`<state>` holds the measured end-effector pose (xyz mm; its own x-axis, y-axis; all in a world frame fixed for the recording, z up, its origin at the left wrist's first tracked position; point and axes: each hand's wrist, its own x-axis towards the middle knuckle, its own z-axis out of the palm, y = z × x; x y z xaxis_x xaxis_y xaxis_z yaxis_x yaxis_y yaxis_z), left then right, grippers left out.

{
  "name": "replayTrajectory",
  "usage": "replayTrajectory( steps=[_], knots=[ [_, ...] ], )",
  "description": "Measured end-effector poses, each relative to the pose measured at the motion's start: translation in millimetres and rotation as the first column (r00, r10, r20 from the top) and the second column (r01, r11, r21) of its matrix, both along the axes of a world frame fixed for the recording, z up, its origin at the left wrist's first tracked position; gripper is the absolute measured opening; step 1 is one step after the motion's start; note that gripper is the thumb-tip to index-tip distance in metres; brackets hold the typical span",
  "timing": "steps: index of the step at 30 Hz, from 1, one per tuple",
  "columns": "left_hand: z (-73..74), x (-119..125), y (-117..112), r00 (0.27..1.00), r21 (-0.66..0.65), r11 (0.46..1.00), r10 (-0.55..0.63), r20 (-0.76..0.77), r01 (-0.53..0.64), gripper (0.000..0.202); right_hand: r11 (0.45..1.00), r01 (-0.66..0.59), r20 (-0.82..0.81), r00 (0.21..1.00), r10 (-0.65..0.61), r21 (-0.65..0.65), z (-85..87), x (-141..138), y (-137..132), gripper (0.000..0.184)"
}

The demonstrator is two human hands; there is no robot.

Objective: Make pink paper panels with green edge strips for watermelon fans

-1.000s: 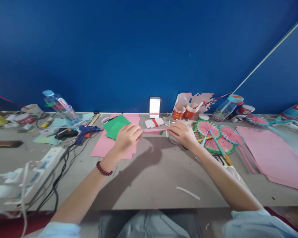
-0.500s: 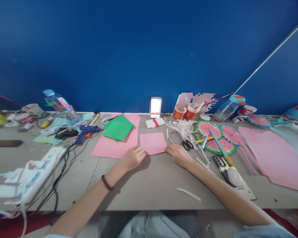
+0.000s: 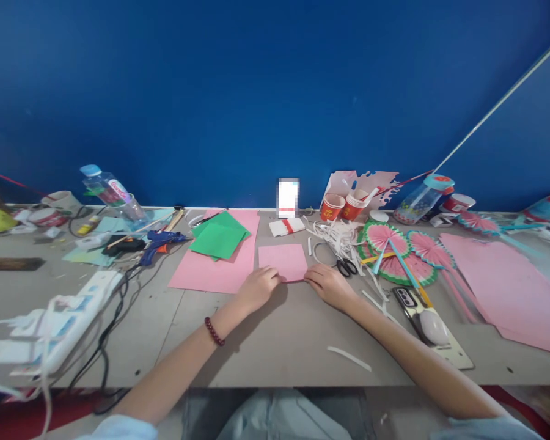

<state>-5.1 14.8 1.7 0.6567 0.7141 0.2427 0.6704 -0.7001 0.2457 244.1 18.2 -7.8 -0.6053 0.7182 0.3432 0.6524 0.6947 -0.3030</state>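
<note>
A small pink sheet of paper (image 3: 282,260) lies in front of me on the table, its near edge slightly raised. My left hand (image 3: 260,287) pinches that near edge left of its middle. At the near right corner, my right hand (image 3: 330,286) has its fingers closed on the same sheet. Green paper squares (image 3: 220,237) rest on a larger pink sheet (image 3: 197,272) to the left. Black-handled scissors (image 3: 347,267) lie just beyond my right hand, beside white paper strips (image 3: 334,235).
A blue glue gun (image 3: 158,244) and a white power strip (image 3: 80,318) with cables are on the left. Red paper cups (image 3: 332,208) stand at the back. Pink-and-green paper fans (image 3: 387,241), a phone (image 3: 412,311) and pink sheets (image 3: 508,287) lie on the right.
My left hand has slid right along the near edge of the small pink sheet, from its left corner toward the middle. My right hand stays at the right corner.
</note>
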Motion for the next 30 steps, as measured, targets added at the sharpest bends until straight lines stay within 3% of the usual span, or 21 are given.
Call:
replayTrajectory(
  steps=[5,11,18,30],
  knots=[
    [7.3,-5,9,0.978,-0.243,0.969,0.084,0.189,-0.036,0.020,0.961,0.025,-0.112,0.992,-0.058,-0.276,14.7,1,9,0.023],
    [6.7,-7,24,0.950,-0.409,0.913,0.131,0.283,-0.004,0.012,0.856,0.086,-0.057,0.989,-0.134,-0.510,23.2,2,26,0.018],
    [0.3,-9,27,0.914,-0.470,0.883,0.181,0.364,0.012,0.010,0.831,0.147,0.000,0.985,-0.174,-0.537,24.3,-2,36,0.019],
    [-0.7,-10,27,0.897,-0.500,0.865,0.187,0.400,0.042,0.010,0.826,0.184,-0.024,0.972,-0.232,-0.532,20.2,-2,29,0.018]
  ],
)
